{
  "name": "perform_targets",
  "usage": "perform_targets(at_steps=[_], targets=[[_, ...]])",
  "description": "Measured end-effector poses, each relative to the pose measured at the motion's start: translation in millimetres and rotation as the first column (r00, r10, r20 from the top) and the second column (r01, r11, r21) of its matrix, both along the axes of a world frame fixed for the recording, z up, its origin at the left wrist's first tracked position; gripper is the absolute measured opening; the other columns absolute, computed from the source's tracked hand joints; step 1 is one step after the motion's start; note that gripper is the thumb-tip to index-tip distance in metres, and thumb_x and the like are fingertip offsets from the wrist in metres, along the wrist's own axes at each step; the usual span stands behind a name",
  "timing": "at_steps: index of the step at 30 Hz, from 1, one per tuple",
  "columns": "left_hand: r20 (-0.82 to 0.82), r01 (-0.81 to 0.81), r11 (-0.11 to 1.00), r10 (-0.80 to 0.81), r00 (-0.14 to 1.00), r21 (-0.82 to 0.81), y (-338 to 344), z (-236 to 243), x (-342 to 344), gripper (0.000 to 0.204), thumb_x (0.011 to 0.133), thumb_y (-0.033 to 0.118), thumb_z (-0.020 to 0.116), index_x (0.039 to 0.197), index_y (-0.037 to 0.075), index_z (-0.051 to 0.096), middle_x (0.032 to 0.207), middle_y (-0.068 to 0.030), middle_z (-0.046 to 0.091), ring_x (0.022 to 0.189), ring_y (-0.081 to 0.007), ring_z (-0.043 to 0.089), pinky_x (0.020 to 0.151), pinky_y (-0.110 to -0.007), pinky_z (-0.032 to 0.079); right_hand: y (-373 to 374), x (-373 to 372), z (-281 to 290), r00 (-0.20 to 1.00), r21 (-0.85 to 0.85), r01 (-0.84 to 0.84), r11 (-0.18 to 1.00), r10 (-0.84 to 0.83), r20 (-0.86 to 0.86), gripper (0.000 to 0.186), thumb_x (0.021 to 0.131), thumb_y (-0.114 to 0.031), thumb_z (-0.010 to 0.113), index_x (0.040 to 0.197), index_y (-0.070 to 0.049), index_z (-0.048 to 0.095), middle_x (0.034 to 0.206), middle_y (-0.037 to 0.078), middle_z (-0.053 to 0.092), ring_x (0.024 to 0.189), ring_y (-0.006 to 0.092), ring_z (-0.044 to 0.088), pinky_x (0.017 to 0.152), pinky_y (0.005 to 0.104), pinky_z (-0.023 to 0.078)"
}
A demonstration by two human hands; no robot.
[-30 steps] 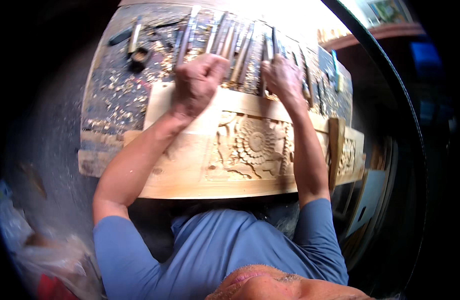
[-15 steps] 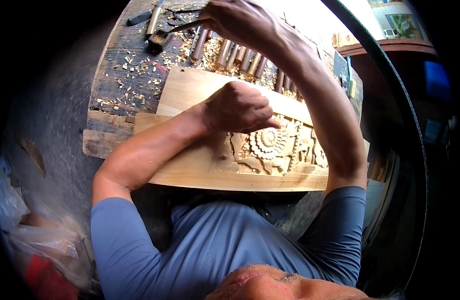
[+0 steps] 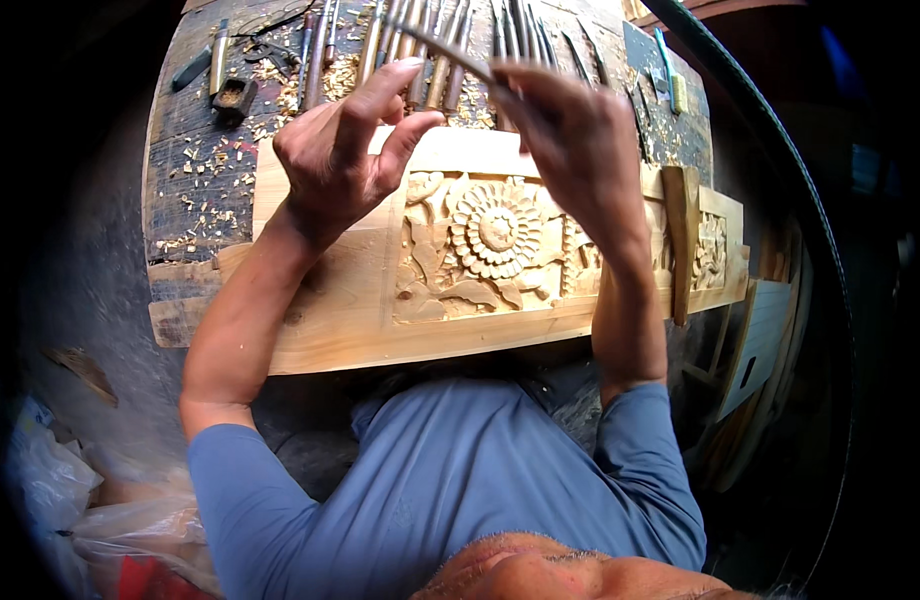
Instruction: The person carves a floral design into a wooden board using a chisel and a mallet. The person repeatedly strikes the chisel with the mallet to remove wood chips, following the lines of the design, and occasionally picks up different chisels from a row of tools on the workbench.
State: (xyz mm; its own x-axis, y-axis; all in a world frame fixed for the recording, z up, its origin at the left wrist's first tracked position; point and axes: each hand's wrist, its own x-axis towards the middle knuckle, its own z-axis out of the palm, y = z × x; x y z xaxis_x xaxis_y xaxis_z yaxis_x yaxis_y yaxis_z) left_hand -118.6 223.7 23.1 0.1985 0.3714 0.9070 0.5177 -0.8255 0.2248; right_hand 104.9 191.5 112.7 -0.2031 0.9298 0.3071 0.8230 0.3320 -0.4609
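Observation:
My right hand (image 3: 570, 130), blurred by motion, is closed around a slim grey carving chisel (image 3: 445, 47) above the far edge of a pale wooden panel (image 3: 345, 300). The blade points up and left, over a row of tools. Facing it from the left is my left hand (image 3: 345, 160), raised, empty, with thumb and forefinger apart. Carved into the panel is a round, many-petalled flower (image 3: 497, 228) with leaves around it. My right hand and forearm hide part of the carving. Across the panel's right part lies a club-like wooden piece (image 3: 682, 240).
Several wooden-handled chisels (image 3: 440, 80) lie along the far side of the worn workbench (image 3: 170, 150). Wood chips (image 3: 205, 170) are scattered at left, near a small dark square pot (image 3: 234, 98). Plastic bags (image 3: 130, 520) lie at lower left. Boards (image 3: 755, 345) lean at right.
My right hand has brought the chisel back from the dark pot to above the panel. My left hand has risen off the carving and opened from a closed shape. The view has shifted.

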Motion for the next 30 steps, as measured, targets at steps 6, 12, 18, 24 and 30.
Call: perform_targets(at_steps=[6, 12, 18, 24, 30], targets=[[-0.322, 0.09, 0.996, -0.087, 0.943, -0.007, -34, 0, 2, 0.037, 0.09, 0.014, 0.078, 0.127, 0.006, 0.075, 0.063, 0.003, 0.056, 0.051, -0.0097, 0.051, 0.046, -0.03, 0.037, -93, 12, -2, 0.806, -0.501, -0.126, 0.856, -0.206, -0.555, 0.03, 0.1, -0.001, 0.07, 0.129, 0.005, 0.072, 0.096, 0.011, 0.08, 0.067, 0.0074, 0.065, 0.059, 0.0231, 0.054], [-0.364, 0.11, 0.98, -0.164, 0.917, -0.165, -101, 23, 13, 0.032, 0.091, 0.008, 0.072, 0.121, -0.003, 0.074, 0.065, 0.0, 0.054, 0.053, -0.0101, 0.052, 0.047, -0.029, 0.037, -149, 39, 25, 0.79, -0.197, -0.343, 0.918, 0.169, -0.59, 0.083, 0.074, -0.063, 0.086, 0.121, 0.005, 0.076, 0.098, 0.022, 0.079, 0.078, 0.0284, 0.078, 0.07, 0.0355, 0.06], [-0.324, 0.078, 0.97, -0.151, 0.934, -0.23, -116, 7, 14, 0.034, 0.09, 0.008, 0.07, 0.122, -0.004, 0.072, 0.069, -0.0018, 0.059, 0.054, -0.012, 0.054, 0.048, -0.029, 0.038, -138, 38, 19, 0.863, -0.045, -0.414, 0.909, 0.377, -0.336, 0.082, 0.072, -0.077, 0.08, 0.104, -0.002, 0.084, 0.088, 0.022, 0.077, 0.061, 0.0262, 0.071, 0.055, 0.0316, 0.051], [-0.294, 0.065, 0.974, -0.129, 0.947, -0.219, -116, -13, 13, 0.035, 0.09, 0.008, 0.07, 0.123, -0.003, 0.072, 0.069, -0.0014, 0.06, 0.054, -0.012, 0.053, 0.048, -0.03, 0.037, -126, 16, 13, 0.942, 0.158, -0.282, 0.946, 0.305, -0.144, 0.07, 0.086, -0.07, 0.071, 0.09, 0.0, 0.08, 0.087, 0.018, 0.076, 0.068, 0.0272, 0.072, 0.061, 0.0342, 0.054], [-0.081, 0.23, 0.943, -0.256, 0.963, -0.24, -119, -10, 23, 0.054, 0.092, 0.015, 0.077, 0.14, -0.004, 0.065, 0.072, -0.0005, 0.064, 0.05, -0.0097, 0.049, 0.046, -0.03, 0.039, -109, -17, 5, 0.624, 0.352, -0.201, 0.914, 0.397, -0.673, 0.074, 0.107, -0.067, 0.034, 0.069, -0.005, 0.049, 0.082, 0.021, 0.071, 0.063, 0.0274, 0.069, 0.055, 0.0346, 0.055]])
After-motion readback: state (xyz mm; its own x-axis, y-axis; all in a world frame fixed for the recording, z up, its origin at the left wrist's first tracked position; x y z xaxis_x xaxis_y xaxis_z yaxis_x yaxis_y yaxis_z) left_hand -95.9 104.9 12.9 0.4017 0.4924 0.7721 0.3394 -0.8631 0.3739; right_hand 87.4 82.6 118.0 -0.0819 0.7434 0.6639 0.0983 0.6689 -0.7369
